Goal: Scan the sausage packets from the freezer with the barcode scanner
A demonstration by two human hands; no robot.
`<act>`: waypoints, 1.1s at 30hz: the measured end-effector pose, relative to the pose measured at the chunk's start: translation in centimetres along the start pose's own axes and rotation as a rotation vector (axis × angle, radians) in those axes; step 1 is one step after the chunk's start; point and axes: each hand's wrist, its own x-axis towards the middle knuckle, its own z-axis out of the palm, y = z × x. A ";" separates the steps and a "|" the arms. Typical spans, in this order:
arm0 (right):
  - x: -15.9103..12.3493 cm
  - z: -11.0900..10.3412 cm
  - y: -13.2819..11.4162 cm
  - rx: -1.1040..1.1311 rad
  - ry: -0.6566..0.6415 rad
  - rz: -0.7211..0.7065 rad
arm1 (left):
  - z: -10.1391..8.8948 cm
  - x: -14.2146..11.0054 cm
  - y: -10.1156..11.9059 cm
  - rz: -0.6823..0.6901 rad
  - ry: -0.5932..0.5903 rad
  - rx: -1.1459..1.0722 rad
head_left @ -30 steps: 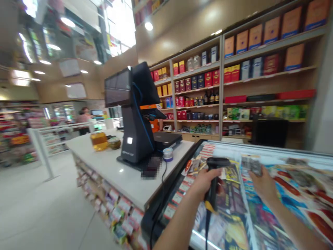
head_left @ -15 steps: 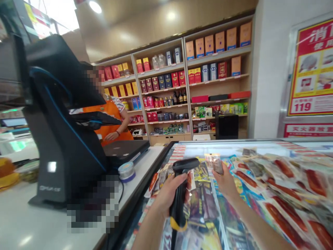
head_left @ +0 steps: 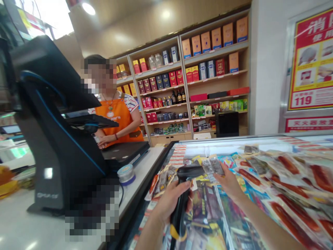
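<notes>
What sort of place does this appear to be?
Probably a shop's checkout area: a handheld scanner is in the left hand, a point-of-sale terminal stands on the counter, and shelves hold boxed goods behind.

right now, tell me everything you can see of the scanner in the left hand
The scanner is black, seemingly plastic, with a wide head, a slimmer handle and a yellow band near the handle's base, where a dark cord hangs down. The left hand grips the handle, holding it roughly upright over the packaged goods. Its head points toward the packets at the right hand; whether they touch is unclear. No light shows on it.
</notes>
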 end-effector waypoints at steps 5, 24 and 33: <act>-0.3 0.3 -0.3 0.024 -0.078 -0.013 | 0.1 -0.3 0.3 0.086 0.031 -0.021; 0.1 -0.2 0.6 -0.190 0.076 0.048 | -1.5 -0.8 0.8 0.099 0.064 -0.005; 0.5 -0.3 1.2 -0.540 0.044 0.123 | -1.0 -1.3 0.8 0.094 0.106 -0.017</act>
